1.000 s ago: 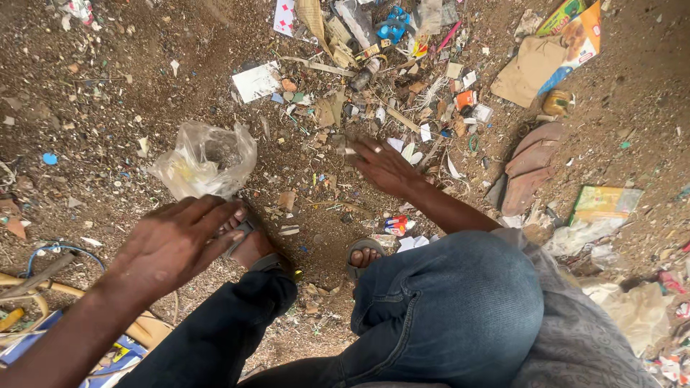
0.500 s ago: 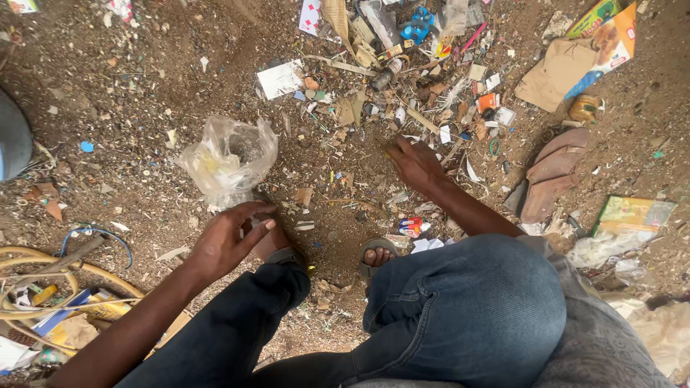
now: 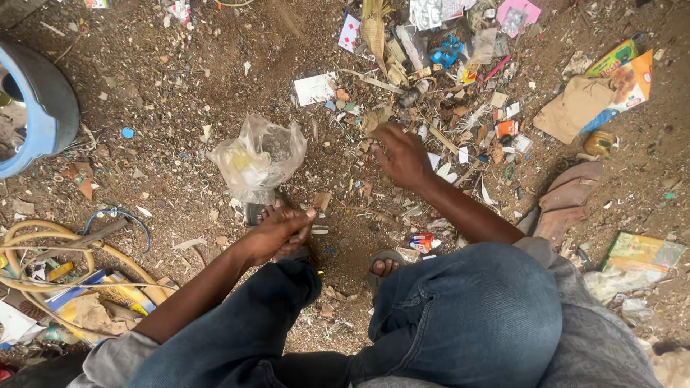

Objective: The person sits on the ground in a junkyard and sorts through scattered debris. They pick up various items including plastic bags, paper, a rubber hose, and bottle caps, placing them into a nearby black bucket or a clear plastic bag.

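Head view, looking down on a person squatting in dark jeans (image 3: 460,323) over bare dirt ground (image 3: 180,93) strewn with refuse. Largest nearby items: a blue plastic tub (image 3: 43,108) at the left edge, coiled yellow hose (image 3: 79,251) at lower left, flattened brown cardboard (image 3: 575,108) at upper right, and a worn sandal (image 3: 568,197) to the right. Ahead of the knees sits a crumpled clear plastic bag (image 3: 259,158), upright and open at the top, with pale contents showing through; it lies just beyond the left hand (image 3: 277,230) and well apart from the right. The left hand rests low beside the left knee, its fingers curled around a small dark item that cannot be identified; the grip appears closed, though what it encloses cannot be told. The right hand (image 3: 402,154) reaches into the litter pile (image 3: 445,79) of wrappers, paper scraps and small plastic pieces, fingers bent downward and spread, touching debris but visibly pinching nothing. The bag is judged light, soft and slippery, liable to collapse or tear; its gathered upper rim offers the soundest place to take hold.
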